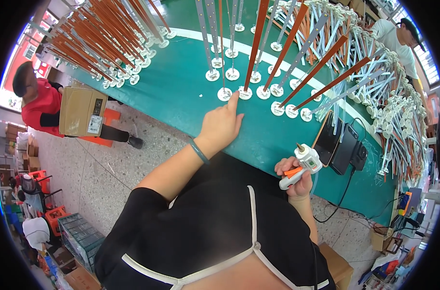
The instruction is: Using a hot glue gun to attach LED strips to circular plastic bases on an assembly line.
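As left hand [220, 128] points, right hand [302, 186] curled

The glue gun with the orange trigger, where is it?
The glue gun is right of the middle in the head view, in the person's right hand by the green table, just left of the dark flat devices.

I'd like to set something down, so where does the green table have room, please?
The green table looks bare between the left strip cluster and the left hand, bar a white speck, and between that hand and the glue gun. Standing strips crowd beyond; devices, cable and heaped strips crowd the right.
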